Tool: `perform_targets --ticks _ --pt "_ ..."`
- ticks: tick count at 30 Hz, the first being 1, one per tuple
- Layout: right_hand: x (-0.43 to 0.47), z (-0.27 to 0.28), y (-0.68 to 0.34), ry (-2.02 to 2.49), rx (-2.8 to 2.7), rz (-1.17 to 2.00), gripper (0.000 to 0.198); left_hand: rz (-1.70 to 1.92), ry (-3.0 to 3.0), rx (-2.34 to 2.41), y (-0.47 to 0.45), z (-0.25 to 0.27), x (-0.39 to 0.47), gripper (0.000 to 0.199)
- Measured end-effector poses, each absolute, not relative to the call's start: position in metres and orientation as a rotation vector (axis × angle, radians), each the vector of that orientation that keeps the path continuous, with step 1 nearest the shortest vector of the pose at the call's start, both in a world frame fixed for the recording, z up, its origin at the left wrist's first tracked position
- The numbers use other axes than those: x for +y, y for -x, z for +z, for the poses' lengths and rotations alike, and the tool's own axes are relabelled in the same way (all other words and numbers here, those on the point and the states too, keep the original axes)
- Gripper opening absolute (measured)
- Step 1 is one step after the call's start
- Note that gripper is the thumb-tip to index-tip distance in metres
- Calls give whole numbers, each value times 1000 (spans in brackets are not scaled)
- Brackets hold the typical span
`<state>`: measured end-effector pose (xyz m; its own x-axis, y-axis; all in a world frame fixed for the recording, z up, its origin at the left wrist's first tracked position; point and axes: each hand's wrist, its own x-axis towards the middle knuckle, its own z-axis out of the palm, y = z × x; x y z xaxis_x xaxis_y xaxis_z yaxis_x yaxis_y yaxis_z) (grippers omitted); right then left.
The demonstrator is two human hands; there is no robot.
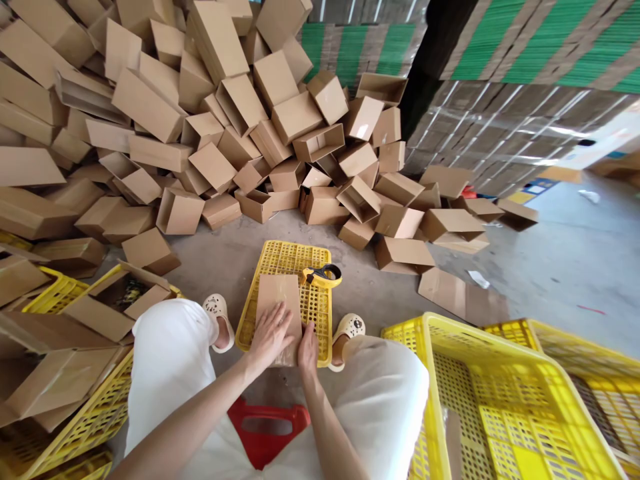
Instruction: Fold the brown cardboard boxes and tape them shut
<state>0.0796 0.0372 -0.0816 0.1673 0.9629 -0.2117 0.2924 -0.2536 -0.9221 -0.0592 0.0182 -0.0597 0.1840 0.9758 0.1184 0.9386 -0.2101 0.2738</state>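
1. The left hand (273,331) lies palm down across the top of a cardboard box (279,291), fingers extended and slightly parted, touching without gripping; its forearm slants in from lower left.
2. The right hand (307,348) stands on edge against the box's right side, fingers pointing forward and close together; I cannot tell whether it grips.
3. The box rests lengthwise on an upturned yellow crate (319,308) between the person's feet, with a tape dispenser (321,275) near the box's far right corner.
4. On the right stands a large open yellow basket (453,321), with another yellow basket (523,328) just beyond.
5. On the left, a yellow basket (100,415) bears open cartons (60,380); a nearby open box (95,315) holds something dark and patterned, too small to identify.
6. Ahead, cardboard boxes (215,167) lie heaped on the floor (220,253), many open-ended.
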Motion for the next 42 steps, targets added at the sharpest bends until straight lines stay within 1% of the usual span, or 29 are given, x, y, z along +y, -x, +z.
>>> perform_targets --ticks 3,8,11,13,14,16,17,21,25,27,29,32,38,42 --pt "35 -81 -79 1682 -1155 1147 85 378 -2367 1752 61 -62 -6 69" --pt "34 -80 -81 1649 -1157 1169 77 451 -2396 1781 48 -69 -49 64" --pt "31 -80 -80 1631 -1260 1124 74 512 -2410 1738 44 -71 -66 69" --pt "29 -81 -77 1607 -1338 1084 66 551 -2406 1682 47 -72 -73 72" --pt "28 -82 -76 1580 -1393 1051 65 569 -2400 1657 50 -74 -75 73" --pt "26 -84 -74 1516 -1543 959 69 620 -2390 1632 57 -78 -77 71" --pt "26 -85 -74 1488 -1637 901 70 646 -2386 1638 61 -80 -77 69" --pt "30 -88 -77 1457 -1961 661 60 684 -2351 1801 67 -88 -55 60" --pt "40 -85 -81 1504 -2179 381 56 664 -2259 2026 69 -87 -1 54" --pt "47 -83 -81 1507 -2250 312 56 689 -2188 2121 71 -87 28 53" --pt "57 -80 -78 1475 -2295 309 58 740 -2140 2166 75 -89 51 53" --pt "81 -76 -69 1455 -2285 397 58 838 -2141 2132 81 -98 66 54" --pt "140 -62 -42 1561 -2172 524 59 959 -2090 2055 83 -114 70 52" --pt "165 -68 -39 1563 -2001 640 59 1054 -1915 2124 77 -118 73 55"
